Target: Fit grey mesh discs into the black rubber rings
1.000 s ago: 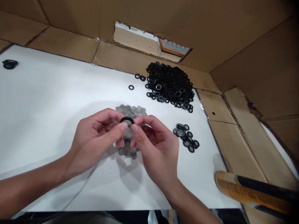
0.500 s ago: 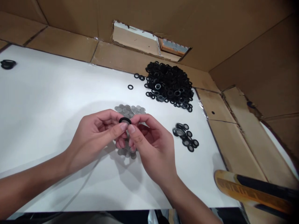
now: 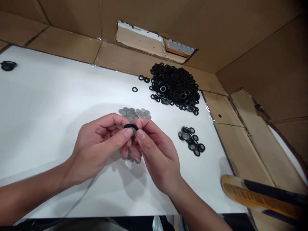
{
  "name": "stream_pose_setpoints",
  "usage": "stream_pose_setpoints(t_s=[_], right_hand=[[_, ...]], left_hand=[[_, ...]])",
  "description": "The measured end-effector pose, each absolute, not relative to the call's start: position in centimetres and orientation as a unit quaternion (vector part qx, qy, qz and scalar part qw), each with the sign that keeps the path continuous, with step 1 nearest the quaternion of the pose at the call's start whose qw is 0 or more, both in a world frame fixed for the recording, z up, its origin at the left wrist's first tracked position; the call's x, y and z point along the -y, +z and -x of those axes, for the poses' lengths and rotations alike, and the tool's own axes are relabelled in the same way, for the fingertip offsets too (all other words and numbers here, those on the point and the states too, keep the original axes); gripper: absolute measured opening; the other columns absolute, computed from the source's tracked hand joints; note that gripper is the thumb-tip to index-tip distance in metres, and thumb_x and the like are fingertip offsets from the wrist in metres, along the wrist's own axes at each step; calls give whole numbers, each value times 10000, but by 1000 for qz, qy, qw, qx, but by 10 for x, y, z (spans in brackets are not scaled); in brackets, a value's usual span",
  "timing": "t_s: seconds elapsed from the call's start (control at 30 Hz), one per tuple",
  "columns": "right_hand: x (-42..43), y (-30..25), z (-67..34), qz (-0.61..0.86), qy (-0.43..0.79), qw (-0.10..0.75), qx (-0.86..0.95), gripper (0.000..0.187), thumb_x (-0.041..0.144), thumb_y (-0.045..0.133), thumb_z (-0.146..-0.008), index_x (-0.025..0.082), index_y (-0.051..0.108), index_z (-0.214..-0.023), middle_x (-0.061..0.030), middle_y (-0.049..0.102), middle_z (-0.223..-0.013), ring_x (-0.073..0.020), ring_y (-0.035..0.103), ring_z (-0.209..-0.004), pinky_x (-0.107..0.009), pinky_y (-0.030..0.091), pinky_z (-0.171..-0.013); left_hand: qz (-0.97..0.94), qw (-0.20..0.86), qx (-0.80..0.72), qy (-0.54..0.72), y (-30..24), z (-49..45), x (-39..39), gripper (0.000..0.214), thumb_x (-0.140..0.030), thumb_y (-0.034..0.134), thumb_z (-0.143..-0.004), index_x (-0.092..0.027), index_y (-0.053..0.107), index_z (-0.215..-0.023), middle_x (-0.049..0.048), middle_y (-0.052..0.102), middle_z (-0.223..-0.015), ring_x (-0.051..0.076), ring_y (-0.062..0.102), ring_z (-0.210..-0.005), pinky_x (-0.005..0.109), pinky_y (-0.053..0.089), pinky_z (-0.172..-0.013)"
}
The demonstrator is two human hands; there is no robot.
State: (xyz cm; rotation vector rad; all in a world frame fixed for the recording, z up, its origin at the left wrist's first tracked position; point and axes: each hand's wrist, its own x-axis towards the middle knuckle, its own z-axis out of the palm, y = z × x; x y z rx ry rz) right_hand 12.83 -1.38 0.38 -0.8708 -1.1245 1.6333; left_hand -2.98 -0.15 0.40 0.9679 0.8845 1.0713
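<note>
Between the fingertips of both hands is a black rubber ring washer with a grey mesh disc at its opening. My left hand pinches it from the left, thumb on the disc. From the right, my right hand grips its edge between thumb and forefinger. Below and behind the hands lies a pile of loose grey discs, partly hidden by the fingers. To the right sits a small group of black washers with grey discs in them.
A large heap of black ring washers stands at the back right of the white tabletop, with a single washer beside it. More black rings lie far left. Cardboard borders the table; a yellow-black object is at lower right.
Both hands stay pinched on the washer, which has shifted slightly right and tilted. My left thumb has slid a little to the right over the disc.
</note>
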Motion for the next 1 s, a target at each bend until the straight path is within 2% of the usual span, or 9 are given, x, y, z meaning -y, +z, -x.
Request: stream_pose_setpoints(t_s=[0.23, 0.43, 0.53, 0.7, 0.83, 0.93, 1.0], right_hand=[[27, 1, -116, 414, 519, 539, 519, 117, 323, 566, -1067, 245, 561, -981, 5, 580, -794, -146, 619, -664, -304, 543, -603], [28, 0, -113, 491, 422, 541, 537, 54, 255, 656, -1012, 243, 637, -963, -20, 657, -816, -169, 655, -676, -325, 545, -577], [24, 5, -113, 507, 449, 532, 508, 57, 257, 699, -974, 237, 653, -947, 6, 641, -737, -161, 645, -626, -308, 543, -555], [12, 14, -124, 466, 599, 484, 434, 171, 333, 756, -937, 223, 634, -889, 71, 553, -561, -118, 544, -493, -247, 476, -484], [6, 18, -136, 473, 624, 434, 447, 263, 400, 809, -893, 215, 624, -863, 82, 514, -576, -95, 460, -483, -232, 437, -482], [5, 17, -141, 477, 621, 397, 479, 307, 473, 785, -904, 218, 615, -889, 86, 485, -587, -94, 418, -491, -238, 419, -496], [6, 16, -142, 459, 640, 388, 479, 331, 517, 742, -930, 221, 595, -916, 81, 491, -594, -101, 418, -505, -239, 394, -492]], left_hand=[[-440, 624, -416, 493, 7, 28, 8, 135, -156, 720, -960, -238, 728, -853, -69, 723, -643, 77, 686, -555, 139, 581, -578], [-472, 560, -483, 480, 4, 28, 8, 75, -232, 719, -959, -236, 720, -883, -51, 717, -660, 115, 689, -554, 193, 588, -566], [-474, 561, -482, 478, 3, 28, 6, 88, -264, 710, -971, -238, 715, -887, -53, 716, -660, 113, 688, -563, 189, 585, -578], [-478, 621, -445, 433, 2, 31, 0, 88, -255, 702, -980, -228, 713, -897, -44, 712, -672, 109, 675, -596, 193, 583, -615], [-516, 612, -449, 396, 1, 35, -7, 87, -218, 734, -936, -211, 723, -850, -32, 692, -692, 108, 644, -610, 194, 556, -594], [-548, 579, -461, 389, 1, 38, -10, 107, -185, 757, -896, -210, 728, -796, -25, 688, -693, 110, 633, -599, 195, 542, -567], [-540, 594, -455, 386, 2, 38, -11, 106, -196, 752, -901, -211, 739, -796, -23, 691, -661, 116, 638, -567, 206, 554, -554]])
